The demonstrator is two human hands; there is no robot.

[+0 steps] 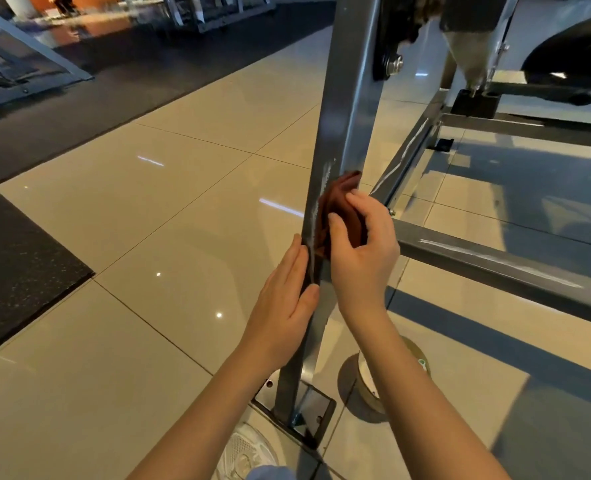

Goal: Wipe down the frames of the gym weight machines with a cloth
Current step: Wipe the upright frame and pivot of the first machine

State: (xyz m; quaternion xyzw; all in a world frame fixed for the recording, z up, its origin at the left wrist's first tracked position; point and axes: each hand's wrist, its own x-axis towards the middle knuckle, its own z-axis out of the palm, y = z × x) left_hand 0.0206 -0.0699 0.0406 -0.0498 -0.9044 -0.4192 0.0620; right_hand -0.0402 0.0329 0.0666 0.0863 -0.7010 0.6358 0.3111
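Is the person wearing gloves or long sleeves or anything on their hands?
No. The left hand and the right hand are both bare: no gloves, no rings, no watch. The forearms are bare too, with no sleeve showing anywhere in the picture.

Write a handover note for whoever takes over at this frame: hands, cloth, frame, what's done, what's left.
Left hand: open, flat against the upright post, just below the cloth.
Right hand: holds the reddish-brown cloth pressed to the post.
Done: unclear how much; whitish streaks show on the post beside the cloth.
Left: probably the post down to its base plate, and the crossbar, which also shows streaks.
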